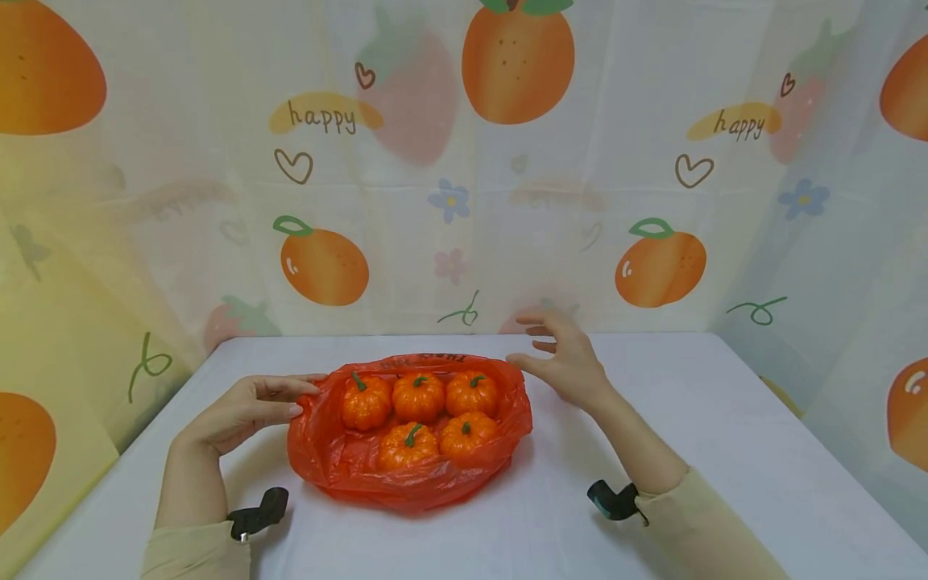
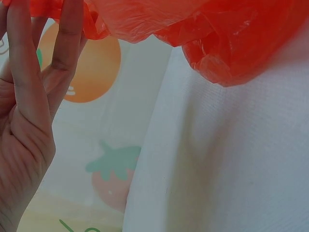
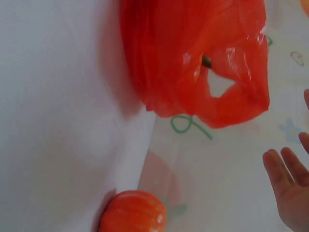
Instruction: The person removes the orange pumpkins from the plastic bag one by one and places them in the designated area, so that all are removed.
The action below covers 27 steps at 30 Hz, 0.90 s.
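A red plastic bag (image 1: 428,490) stands on the white table with its mouth spread wide. Inside lie several small orange pumpkins (image 1: 419,397) with green stems. At the bag's left rim, my left hand (image 1: 250,407) pinches the plastic between thumb and fingers; in the left wrist view the fingers reach the red plastic at the top. My right hand (image 1: 569,362) is raised just beyond the bag's right rim, fingers spread and holding nothing. The right wrist view shows that hand apart from the bag (image 3: 193,29).
In the right wrist view a round orange-red object (image 3: 134,212) lies on the table, partly cut off by the frame; its kind is unclear. A fruit-printed curtain (image 1: 478,242) closes off the back and sides of the white table (image 1: 449,548).
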### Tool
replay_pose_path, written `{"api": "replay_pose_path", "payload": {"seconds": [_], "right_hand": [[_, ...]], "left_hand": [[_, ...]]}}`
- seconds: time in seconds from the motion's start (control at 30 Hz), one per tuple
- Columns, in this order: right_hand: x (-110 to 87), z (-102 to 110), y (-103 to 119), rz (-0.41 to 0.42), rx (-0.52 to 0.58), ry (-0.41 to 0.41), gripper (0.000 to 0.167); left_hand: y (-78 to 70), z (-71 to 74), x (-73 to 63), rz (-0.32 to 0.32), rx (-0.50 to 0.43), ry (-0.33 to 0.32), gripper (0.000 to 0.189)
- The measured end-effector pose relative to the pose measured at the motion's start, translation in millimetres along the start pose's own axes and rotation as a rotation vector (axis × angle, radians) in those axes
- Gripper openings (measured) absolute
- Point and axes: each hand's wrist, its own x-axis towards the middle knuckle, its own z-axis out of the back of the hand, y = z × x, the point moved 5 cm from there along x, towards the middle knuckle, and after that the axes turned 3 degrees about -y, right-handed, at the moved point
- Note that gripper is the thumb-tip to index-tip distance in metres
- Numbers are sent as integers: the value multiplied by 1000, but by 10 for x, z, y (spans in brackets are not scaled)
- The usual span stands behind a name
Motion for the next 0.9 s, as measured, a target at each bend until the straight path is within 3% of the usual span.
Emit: {"api": "replay_pose_path", "payload": {"seconds": [0.67, 0.9], "right_hand": [[-26, -581, 268, 50, 76, 271, 45], [-17, -777, 318, 9, 51, 384, 46]], "left_hand": [[-23, -14, 4, -37, -30, 23, 31], [-25, -14, 0, -44, -41, 29, 31]]}}
